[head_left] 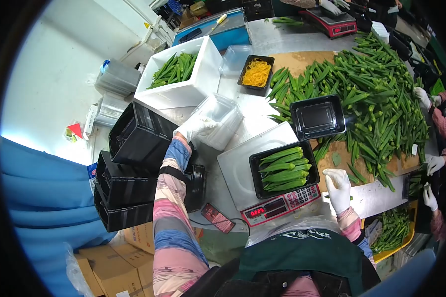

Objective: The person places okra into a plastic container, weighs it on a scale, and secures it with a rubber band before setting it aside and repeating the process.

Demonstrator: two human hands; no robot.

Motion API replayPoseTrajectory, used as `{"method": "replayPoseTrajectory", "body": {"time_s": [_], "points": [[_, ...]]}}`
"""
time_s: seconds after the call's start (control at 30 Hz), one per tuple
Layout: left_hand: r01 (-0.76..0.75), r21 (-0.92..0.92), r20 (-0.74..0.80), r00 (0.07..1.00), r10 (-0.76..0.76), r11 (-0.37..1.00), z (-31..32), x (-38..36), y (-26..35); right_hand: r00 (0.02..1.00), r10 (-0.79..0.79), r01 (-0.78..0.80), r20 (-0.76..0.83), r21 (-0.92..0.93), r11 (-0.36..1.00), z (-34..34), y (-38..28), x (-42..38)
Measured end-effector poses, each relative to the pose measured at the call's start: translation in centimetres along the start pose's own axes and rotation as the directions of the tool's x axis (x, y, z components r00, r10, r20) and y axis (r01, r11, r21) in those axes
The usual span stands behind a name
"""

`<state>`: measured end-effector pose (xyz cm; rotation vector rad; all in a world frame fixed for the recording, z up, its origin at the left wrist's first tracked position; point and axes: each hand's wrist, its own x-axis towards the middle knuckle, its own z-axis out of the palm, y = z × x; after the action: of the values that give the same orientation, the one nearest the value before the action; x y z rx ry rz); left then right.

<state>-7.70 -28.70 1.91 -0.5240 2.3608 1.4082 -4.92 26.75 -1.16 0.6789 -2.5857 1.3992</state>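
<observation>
My left hand (197,127), in a white glove, is at the near left edge of a stack of clear plastic lids (224,115), its fingers closed on the edge. My right hand (337,189), also gloved, hovers just right of the scale with its fingers curled together and nothing visible in them. A black tray (255,173) of okra (285,169) rests on the steel pan of the digital scale (238,180), whose red display seems to read 0.225. Beyond it, an empty black tray (318,117) sits against the okra heap.
A large okra pile (376,99) covers the right side. Behind are a white foam box (183,74) and a tray of yellow rubber bands (256,73). Stacked black trays (146,133) stand left; a phone (218,218) lies near the front edge. Co-workers' gloved hands (434,163) are at far right.
</observation>
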Motion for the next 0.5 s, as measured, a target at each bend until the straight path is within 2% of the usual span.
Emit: {"method": "replayPoseTrajectory", "body": {"time_s": [0.13, 0.23, 0.33, 0.43, 0.5], "points": [[0.026, 0.185, -0.029, 0.999, -0.021, 0.982, 0.5, 0.2, 1.1, 1.0, 0.004, -0.004, 0.003, 0.007, 1.0, 0.1, 0.0, 0.0], [0.133, 0.137, -0.049, 0.991, -0.127, 0.982, 1.0, -0.3, 1.8, 1.0, 0.015, -0.015, 0.007, 0.007, 1.0, 0.1, 0.0, 0.0], [-0.021, 0.034, -0.05, 0.998, 0.022, 0.999, 0.6, 0.5, -0.7, 1.0, 0.018, -0.018, 0.015, 0.006, 1.0, 0.0, -0.1, 0.1], [0.058, 0.032, -0.026, 0.998, -0.057, 0.998, 0.3, 0.0, 0.0, 1.0, 0.021, -0.021, 0.017, 0.012, 1.0, 0.0, -0.2, 0.1], [0.052, 0.04, -0.029, 0.998, -0.05, 0.998, 0.2, 0.2, -0.4, 1.0, 0.026, -0.026, 0.014, 0.017, 1.0, 0.1, -0.1, 0.1]]}}
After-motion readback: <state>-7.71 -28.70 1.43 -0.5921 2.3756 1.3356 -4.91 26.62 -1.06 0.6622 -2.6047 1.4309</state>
